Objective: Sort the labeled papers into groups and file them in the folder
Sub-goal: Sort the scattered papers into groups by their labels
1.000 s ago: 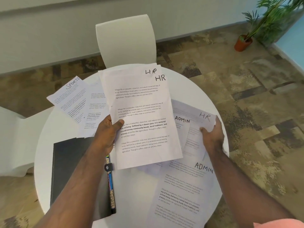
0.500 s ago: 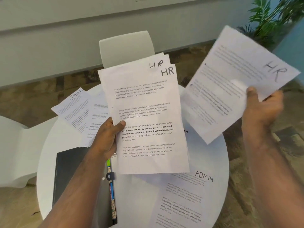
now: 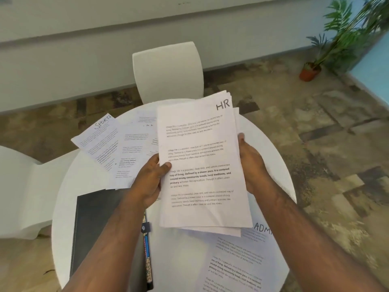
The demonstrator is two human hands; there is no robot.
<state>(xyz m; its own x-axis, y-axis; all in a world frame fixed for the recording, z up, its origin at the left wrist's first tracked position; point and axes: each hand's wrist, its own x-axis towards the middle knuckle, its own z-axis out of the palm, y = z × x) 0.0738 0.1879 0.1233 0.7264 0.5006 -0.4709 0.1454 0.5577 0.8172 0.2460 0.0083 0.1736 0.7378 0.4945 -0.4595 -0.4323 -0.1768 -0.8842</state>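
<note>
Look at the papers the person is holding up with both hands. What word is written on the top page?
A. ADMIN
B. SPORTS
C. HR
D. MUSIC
C. The top sheet of the held stack of papers has HR handwritten in its upper right corner, while the left hand and right hand grip its two sides.

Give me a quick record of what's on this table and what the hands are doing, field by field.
Held: stack of white printed sheets marked HR
Left hand: grips the stack's left edge, thumb on top
Right hand: holds the stack's right edge
Surface: round white table
Far left: white sheet marked SPORTS, lying over other sheets
Near right: white sheet marked ADMIN, flat
Near left: dark closed folder, partly under the left arm
Filed yet: no
</note>
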